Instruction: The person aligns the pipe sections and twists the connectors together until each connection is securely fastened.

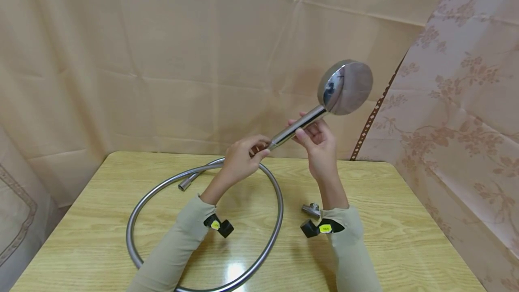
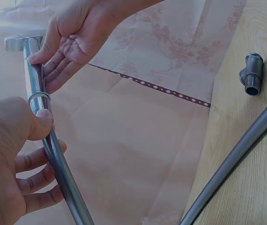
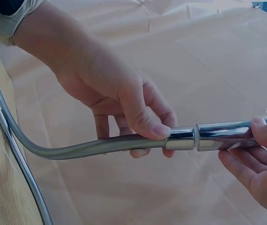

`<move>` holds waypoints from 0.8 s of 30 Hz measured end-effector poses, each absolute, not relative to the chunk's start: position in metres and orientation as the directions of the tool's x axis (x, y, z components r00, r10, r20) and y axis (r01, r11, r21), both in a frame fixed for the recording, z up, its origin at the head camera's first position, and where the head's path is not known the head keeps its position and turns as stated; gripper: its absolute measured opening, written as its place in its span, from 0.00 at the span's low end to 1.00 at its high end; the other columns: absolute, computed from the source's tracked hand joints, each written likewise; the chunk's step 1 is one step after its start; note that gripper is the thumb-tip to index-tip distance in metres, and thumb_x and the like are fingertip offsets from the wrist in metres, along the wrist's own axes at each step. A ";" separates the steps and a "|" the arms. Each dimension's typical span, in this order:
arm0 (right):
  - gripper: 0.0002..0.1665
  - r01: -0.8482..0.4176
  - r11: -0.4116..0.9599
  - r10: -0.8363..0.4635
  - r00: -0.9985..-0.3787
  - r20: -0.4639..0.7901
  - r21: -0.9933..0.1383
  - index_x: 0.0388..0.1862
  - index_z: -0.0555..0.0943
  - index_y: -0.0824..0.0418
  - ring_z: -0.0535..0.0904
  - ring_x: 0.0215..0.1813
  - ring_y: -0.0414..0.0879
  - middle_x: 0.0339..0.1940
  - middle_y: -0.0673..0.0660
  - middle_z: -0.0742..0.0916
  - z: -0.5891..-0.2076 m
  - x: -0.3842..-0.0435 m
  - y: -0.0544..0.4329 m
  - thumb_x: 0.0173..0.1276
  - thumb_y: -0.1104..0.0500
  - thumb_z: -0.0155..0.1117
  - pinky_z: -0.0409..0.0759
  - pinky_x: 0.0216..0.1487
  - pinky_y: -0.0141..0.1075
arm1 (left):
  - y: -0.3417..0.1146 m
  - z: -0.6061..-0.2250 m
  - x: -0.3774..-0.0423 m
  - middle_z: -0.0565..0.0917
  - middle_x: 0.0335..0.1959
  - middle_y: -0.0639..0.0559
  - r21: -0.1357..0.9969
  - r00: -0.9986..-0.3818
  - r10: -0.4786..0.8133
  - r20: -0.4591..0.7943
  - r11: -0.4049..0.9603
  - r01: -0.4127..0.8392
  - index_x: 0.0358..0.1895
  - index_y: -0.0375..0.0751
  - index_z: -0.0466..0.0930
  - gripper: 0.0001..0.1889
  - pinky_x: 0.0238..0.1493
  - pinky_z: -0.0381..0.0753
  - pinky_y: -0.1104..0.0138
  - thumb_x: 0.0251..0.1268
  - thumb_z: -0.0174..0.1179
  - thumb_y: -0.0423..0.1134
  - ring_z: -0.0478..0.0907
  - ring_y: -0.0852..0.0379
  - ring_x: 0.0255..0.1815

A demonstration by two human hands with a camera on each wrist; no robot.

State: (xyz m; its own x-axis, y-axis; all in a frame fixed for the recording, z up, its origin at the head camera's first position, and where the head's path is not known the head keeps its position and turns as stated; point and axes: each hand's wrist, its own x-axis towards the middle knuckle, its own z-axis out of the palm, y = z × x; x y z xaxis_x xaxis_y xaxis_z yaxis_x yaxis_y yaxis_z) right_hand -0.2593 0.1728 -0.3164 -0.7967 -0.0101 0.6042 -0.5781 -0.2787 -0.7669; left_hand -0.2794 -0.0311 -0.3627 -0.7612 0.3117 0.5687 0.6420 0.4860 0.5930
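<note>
A chrome hand shower (image 1: 306, 123) is held up over the back edge of the table, its round head tilted to the upper right. My right hand (image 1: 322, 145) grips its handle between thumb and fingers. At the handle's lower end, my left hand (image 1: 245, 157) pinches the grey metal shower hose (image 3: 100, 146) close to its chrome end nut (image 3: 179, 139). The nut lines up with the handle, and a narrow ring-like seam (image 3: 196, 137) shows between them. From there the hose droops to the table and lies in a wide loop.
The hose's other end (image 1: 184, 184) lies on the wood-grain table (image 1: 405, 238) at the left. A small metal tee fitting (image 1: 311, 210) with a threaded end lies near my right wrist. Beige cloth (image 1: 202, 57) hangs behind the table, with flowered cloth (image 1: 458, 102) at the right.
</note>
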 end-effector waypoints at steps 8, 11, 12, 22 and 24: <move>0.26 -0.607 -0.279 0.060 -0.784 0.618 -0.744 0.64 0.65 0.84 0.89 0.47 0.46 0.45 0.57 0.90 -0.317 -0.258 0.170 0.71 0.76 0.58 0.87 0.50 0.37 | -0.031 -0.357 -0.276 0.88 0.35 0.53 0.611 -0.757 0.330 0.564 0.451 0.651 0.52 0.48 0.84 0.11 0.36 0.82 0.65 0.68 0.68 0.42 0.84 0.57 0.34; 0.25 -0.617 -0.275 0.068 -0.777 0.625 -0.737 0.64 0.65 0.83 0.89 0.47 0.46 0.45 0.56 0.90 -0.318 -0.258 0.169 0.71 0.76 0.59 0.87 0.50 0.37 | -0.031 -0.356 -0.275 0.86 0.38 0.52 0.609 -0.761 0.360 0.539 0.457 0.648 0.54 0.45 0.86 0.12 0.38 0.82 0.65 0.73 0.63 0.42 0.82 0.56 0.37; 0.25 -0.621 -0.272 0.066 -0.774 0.630 -0.735 0.64 0.66 0.83 0.89 0.47 0.46 0.45 0.56 0.90 -0.318 -0.258 0.169 0.71 0.76 0.58 0.87 0.50 0.37 | -0.031 -0.356 -0.274 0.86 0.39 0.52 0.606 -0.762 0.370 0.532 0.462 0.648 0.55 0.45 0.86 0.12 0.38 0.82 0.65 0.75 0.61 0.43 0.82 0.56 0.38; 0.26 -0.644 -0.266 0.053 -0.752 0.656 -0.717 0.63 0.64 0.85 0.89 0.48 0.46 0.45 0.56 0.90 -0.318 -0.256 0.166 0.70 0.77 0.60 0.87 0.50 0.37 | -0.032 -0.354 -0.274 0.89 0.41 0.55 0.659 -0.782 0.352 0.514 0.421 0.623 0.55 0.50 0.80 0.12 0.42 0.81 0.63 0.72 0.64 0.43 0.81 0.56 0.40; 0.25 -0.643 -0.261 0.064 -0.756 0.652 -0.720 0.62 0.66 0.84 0.89 0.48 0.46 0.45 0.55 0.90 -0.318 -0.256 0.165 0.69 0.78 0.59 0.87 0.50 0.37 | -0.032 -0.354 -0.274 0.89 0.40 0.55 0.660 -0.781 0.341 0.523 0.419 0.624 0.54 0.51 0.80 0.13 0.42 0.80 0.63 0.71 0.65 0.44 0.80 0.56 0.39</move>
